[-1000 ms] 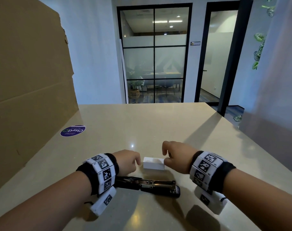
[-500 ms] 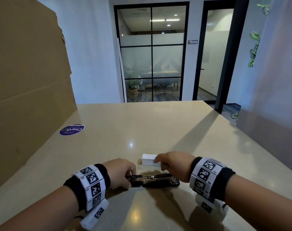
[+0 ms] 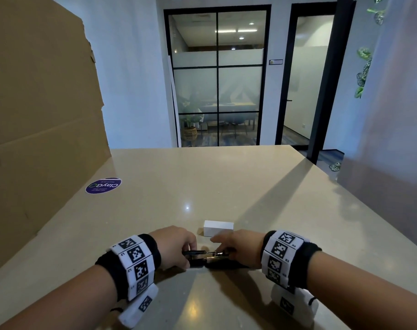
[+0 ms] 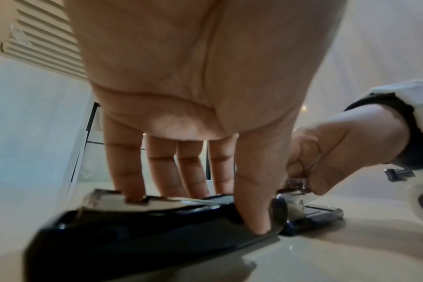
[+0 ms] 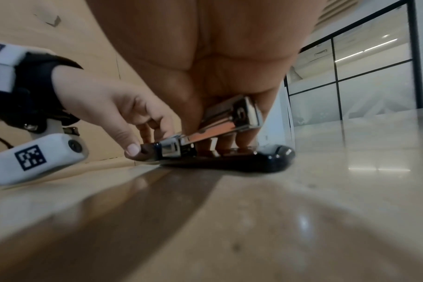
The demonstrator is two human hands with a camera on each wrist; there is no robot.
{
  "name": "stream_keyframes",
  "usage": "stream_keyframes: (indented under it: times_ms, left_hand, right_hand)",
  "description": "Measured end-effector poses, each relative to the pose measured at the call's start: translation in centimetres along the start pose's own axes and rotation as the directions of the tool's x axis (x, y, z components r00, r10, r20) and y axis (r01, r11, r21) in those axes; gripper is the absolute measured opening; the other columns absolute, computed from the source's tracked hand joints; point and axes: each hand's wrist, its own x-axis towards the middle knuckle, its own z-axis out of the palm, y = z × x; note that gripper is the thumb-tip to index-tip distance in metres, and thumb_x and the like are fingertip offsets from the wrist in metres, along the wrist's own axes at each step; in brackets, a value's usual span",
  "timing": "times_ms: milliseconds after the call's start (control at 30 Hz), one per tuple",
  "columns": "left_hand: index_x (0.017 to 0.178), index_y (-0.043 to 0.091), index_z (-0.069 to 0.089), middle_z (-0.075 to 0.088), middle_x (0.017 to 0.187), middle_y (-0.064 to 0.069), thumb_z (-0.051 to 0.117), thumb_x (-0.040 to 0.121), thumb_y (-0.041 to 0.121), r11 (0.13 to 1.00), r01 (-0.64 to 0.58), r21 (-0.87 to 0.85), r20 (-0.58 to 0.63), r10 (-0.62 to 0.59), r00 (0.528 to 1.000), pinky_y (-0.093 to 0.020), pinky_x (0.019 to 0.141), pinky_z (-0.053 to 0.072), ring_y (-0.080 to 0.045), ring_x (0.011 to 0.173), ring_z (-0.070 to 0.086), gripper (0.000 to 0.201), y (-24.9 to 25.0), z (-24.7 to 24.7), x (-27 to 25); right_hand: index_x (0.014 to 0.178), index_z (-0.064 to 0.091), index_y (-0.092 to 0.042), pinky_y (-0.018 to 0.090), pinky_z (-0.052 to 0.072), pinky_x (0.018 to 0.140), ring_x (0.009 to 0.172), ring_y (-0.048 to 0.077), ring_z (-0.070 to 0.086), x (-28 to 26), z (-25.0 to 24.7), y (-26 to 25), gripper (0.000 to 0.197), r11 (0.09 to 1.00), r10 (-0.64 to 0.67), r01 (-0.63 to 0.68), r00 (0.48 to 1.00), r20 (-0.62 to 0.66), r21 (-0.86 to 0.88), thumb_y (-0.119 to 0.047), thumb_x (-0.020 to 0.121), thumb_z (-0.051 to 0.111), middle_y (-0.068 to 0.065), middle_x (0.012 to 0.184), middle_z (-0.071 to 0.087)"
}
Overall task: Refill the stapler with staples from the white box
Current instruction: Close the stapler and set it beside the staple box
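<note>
A black stapler [image 3: 210, 258] lies opened out on the beige table [image 3: 202, 182] between my hands. My left hand [image 3: 191, 254] grips its black top cover [image 4: 133, 229], thumb on the near side and fingers on the far side. My right hand [image 3: 223, 250] pinches the shiny metal magazine [image 5: 229, 118], which tilts up off the black base [image 5: 242, 162]. The white box [image 3: 218, 227] sits shut on the table just behind my hands, touched by neither. No staples show.
A tall cardboard sheet [image 3: 36, 115] stands along the table's left side. A round purple sticker [image 3: 103, 185] lies flat near it. The table's right edge [image 3: 345, 186] drops off toward a dark door frame.
Both hands have drawn back from the white box to the stapler. The left took hold of the cover end first, then the right hand left the box and gripped the metal magazine.
</note>
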Motion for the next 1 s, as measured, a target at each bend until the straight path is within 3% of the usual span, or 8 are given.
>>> stream_keyframes:
  times_ms: [567, 700, 800, 900, 1000]
  left_hand:
    - [0.109, 0.029, 0.064, 0.065, 0.112, 0.004, 0.072, 0.079, 0.027, 1.000, 0.009, -0.026, 0.002, -0.009, 1.000, -0.031, 0.085, 0.049, -0.017, 0.100, 0.061, 0.031, 0.0, -0.1, -0.2]
    - [0.110, 0.028, 0.064, 0.065, 0.113, 0.005, 0.072, 0.079, 0.028, 0.999, 0.009, -0.040, 0.011, -0.008, 1.000, -0.032, 0.087, 0.049, -0.017, 0.101, 0.061, 0.031, 0.0, -0.1, -0.4]
    - [0.109, 0.029, 0.065, 0.065, 0.112, 0.005, 0.072, 0.079, 0.028, 0.999, 0.005, -0.039, 0.014, -0.004, 1.000, -0.032, 0.087, 0.049, -0.017, 0.101, 0.060, 0.031, -0.1, 0.0, -0.5]
    - [0.110, 0.029, 0.065, 0.065, 0.113, 0.005, 0.071, 0.079, 0.029, 0.999, -0.003, -0.033, 0.011, 0.003, 1.000, -0.033, 0.089, 0.050, -0.017, 0.101, 0.060, 0.031, 0.0, -0.1, -0.5]
    - [0.111, 0.028, 0.064, 0.065, 0.113, 0.004, 0.071, 0.080, 0.028, 0.999, -0.004, -0.035, 0.016, 0.005, 1.000, -0.033, 0.090, 0.050, -0.017, 0.102, 0.061, 0.032, 0.0, -0.1, -0.5]
  right_hand:
    - [0.146, 0.031, -0.024, 0.028, 0.025, 0.113, 0.134, 0.024, 0.041, -0.3, 0.7, 0.1, 0.050, 0.999, 0.036, -0.036, 0.999, 0.008, 0.003, -0.012, 0.099, 0.037, 0.004, 0.149, 0.042]
    - [0.141, 0.041, -0.026, 0.032, 0.028, 0.113, 0.134, 0.024, 0.043, -0.7, 0.5, 0.7, 0.043, 0.998, 0.062, -0.061, 0.998, -0.017, 0.015, -0.018, 0.098, 0.041, 0.003, 0.147, 0.046]
    - [0.134, 0.049, -0.025, 0.026, 0.035, 0.107, 0.127, 0.020, 0.050, -0.8, 0.3, 0.9, 0.040, 0.997, 0.063, -0.059, 0.996, -0.067, 0.055, -0.016, 0.096, 0.046, -0.001, 0.137, 0.057]
    - [0.125, 0.056, -0.021, 0.017, 0.036, 0.092, 0.118, 0.017, 0.057, -1.2, -0.1, 0.9, 0.035, 0.995, 0.054, -0.045, 0.993, -0.102, 0.090, -0.011, 0.092, 0.050, -0.001, 0.126, 0.065]
    - [0.112, 0.064, -0.018, 0.020, 0.041, 0.082, 0.107, 0.022, 0.061, -1.8, -0.6, 0.8, 0.025, 0.997, 0.045, -0.036, 0.988, -0.149, 0.062, -0.011, 0.089, 0.055, 0.003, 0.117, 0.067]
